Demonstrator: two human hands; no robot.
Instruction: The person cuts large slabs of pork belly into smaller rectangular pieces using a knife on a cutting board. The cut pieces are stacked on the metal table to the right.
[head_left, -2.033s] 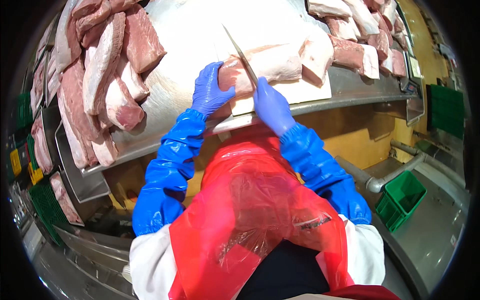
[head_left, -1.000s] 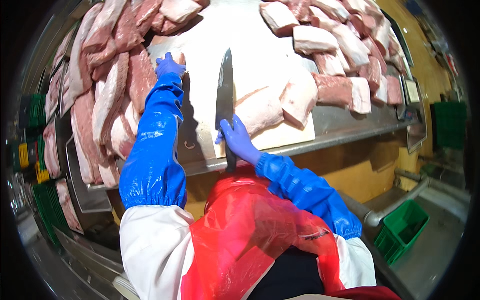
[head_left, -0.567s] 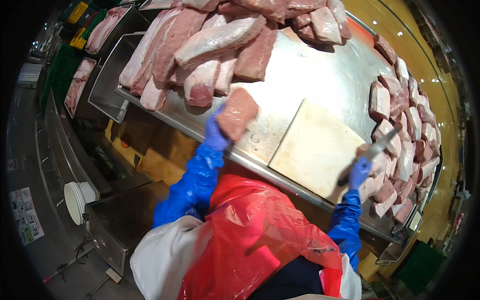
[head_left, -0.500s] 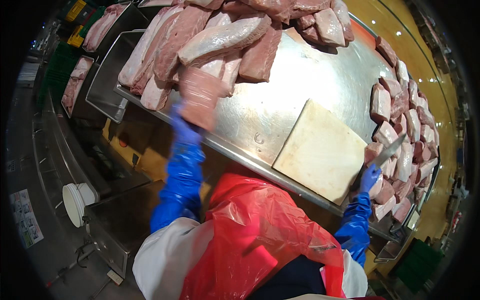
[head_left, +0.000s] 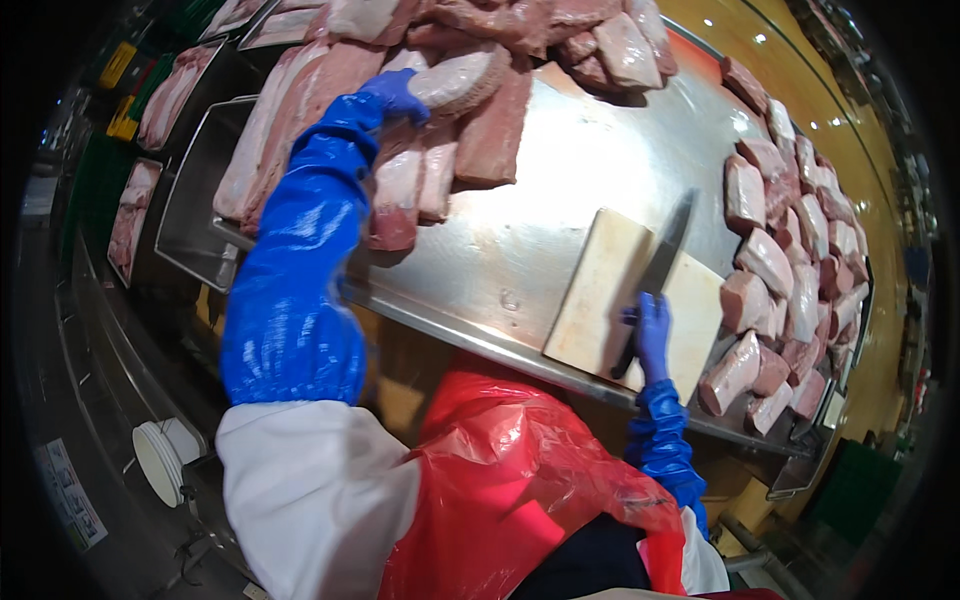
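My left hand (head_left: 400, 97), in a blue glove, reaches into the heap of large raw meat pieces at the upper left. Its fingers are closed round the near end of a long piece of meat (head_left: 462, 82) with a pale fatty top, which lies across other pieces. A dark-handled knife is in my right hand (head_left: 652, 335), above the white cutting board (head_left: 585, 310). The knife blade (head_left: 668, 245) points away from me, past the board's far edge. No meat lies on the board.
A steel table (head_left: 480, 300) bears the heap and, at the right, many smaller cut meat chunks (head_left: 765, 265). Steel tubs (head_left: 195, 225) stand beyond its left end, some with meat. At the lower left is a white bucket (head_left: 158, 462).
My left hand has moved up from the table's near edge, where it held a blurred meat piece, to the heap. My right hand has brought the knife leftward from the cut chunks over the board.
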